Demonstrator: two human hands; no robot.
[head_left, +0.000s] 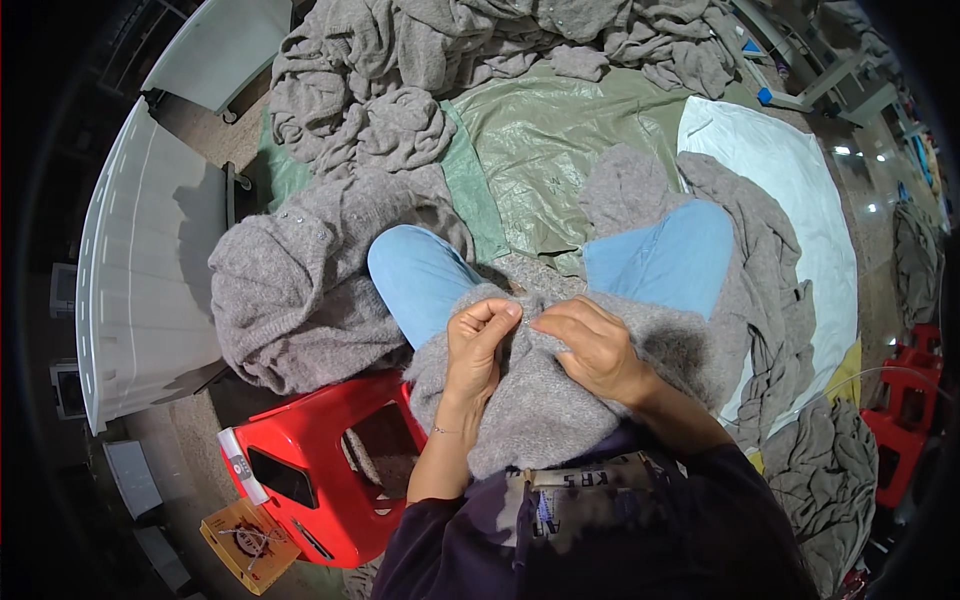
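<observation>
A fuzzy grey knitted garment [535, 410] lies bunched across my lap. Above its upper part, my left hand [478, 345] is closed, with thumb and forefinger pinching a bit of the knit. Just to the right, my right hand [592, 345] has its thumb and fingertips pressed together, close to the left fingertips. Whatever is between the right fingertips is too small to make out. More of the garment spreads beneath the right wrist toward my right knee.
On my left, a red stool [350, 500] carries a black phone [282, 478]; a yellow box [250, 545] sits beside it. Grey knits [290, 290] are heaped at left, and a larger pile [430, 50] lies ahead on green sheeting [580, 130]. A white bin [150, 270] stands far left.
</observation>
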